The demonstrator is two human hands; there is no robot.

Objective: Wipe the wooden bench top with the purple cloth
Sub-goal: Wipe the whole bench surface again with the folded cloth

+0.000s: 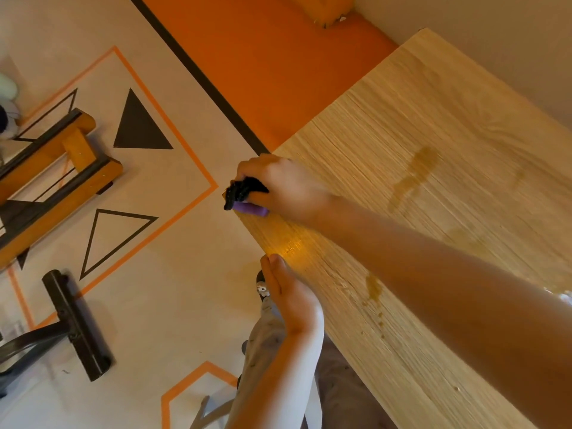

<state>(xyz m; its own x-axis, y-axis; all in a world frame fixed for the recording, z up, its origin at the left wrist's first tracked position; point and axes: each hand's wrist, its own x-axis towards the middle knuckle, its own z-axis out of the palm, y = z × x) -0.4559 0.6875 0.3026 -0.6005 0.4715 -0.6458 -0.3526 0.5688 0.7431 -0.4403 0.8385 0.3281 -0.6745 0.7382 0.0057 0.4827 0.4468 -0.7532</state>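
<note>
Nearest, our left hand [286, 294] lies flat against the tabletop [448, 125] edge, fingers straight. Farther along that edge, our right hand [278, 184] grips the bunched purple cloth [250, 209]. Wet-looking streaks [414, 178] lie inboard of it.

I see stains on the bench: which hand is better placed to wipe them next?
Right. The right hand grips the purple cloth on the wooden bench top; the left hand is open at its edge, holding nothing.
</note>
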